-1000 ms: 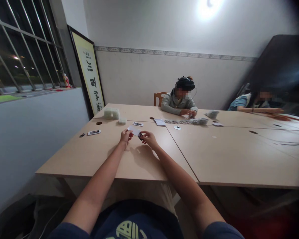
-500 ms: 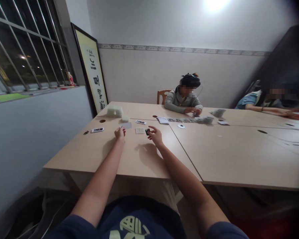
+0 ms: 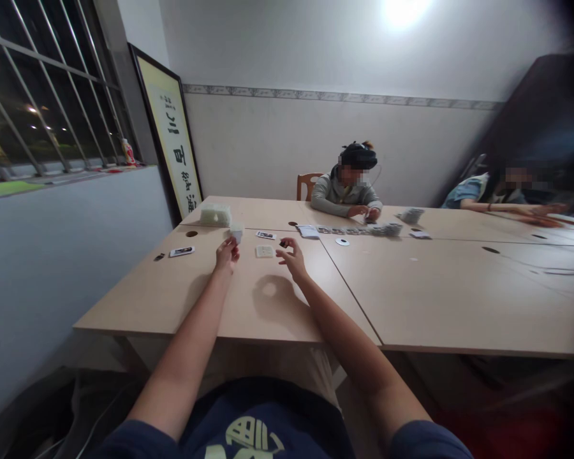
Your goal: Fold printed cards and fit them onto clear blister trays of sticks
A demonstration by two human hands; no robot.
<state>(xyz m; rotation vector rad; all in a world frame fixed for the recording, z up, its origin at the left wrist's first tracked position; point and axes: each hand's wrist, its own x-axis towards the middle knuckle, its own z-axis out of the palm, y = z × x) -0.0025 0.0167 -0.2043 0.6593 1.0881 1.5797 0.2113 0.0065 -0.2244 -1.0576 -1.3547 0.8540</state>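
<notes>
White sheet (image 3: pixel 237 236) pinched btwn thumb & fingers of L hand (image 3: pixel 228 254), tipped up, partly hiding the small pale stack (image 3: pixel 238 225) behind it. R hand (image 3: pixel 293 260) has a dark chip (image 3: pixel 284 243) at its fingertips, thumb set apart from index; exact pinch too small to tell. Pale square (image 3: pixel 264 252) flat on the desk (image 3: pixel 310 312) btwn the hands, just beside R thumb; can't tell if touching.

Vs 1 s ago: hands were close together w/ sheet btwn them; now spread, L hand shifted toward desk's L edge, square in plain view. Half a sec ago square was already down, but sheet lay flatter & chip sat lower in R fingers.

Further out: white pack (image 3: pixel 266 235) just beyond the square; 2nd pack (image 3: pixel 182 252) nearer L edge, w/ a small dark bit (image 3: pixel 159 257) beside it, closer still to that edge. Foam pile (image 3: pixel 215 215) near far L corner. Toward far edge, R of these: papers (image 3: pixel 309 232), then a row of pieces (image 3: pixel 356 231), w/ white disc (image 3: pixel 342 242) on its near side. Co-worker (image 3: pixel 342 192) in grey sits at far edge, hands together behind the row; 2nd person (image 3: pixel 473 191), blue sleeve, at far R, blurry.
</notes>
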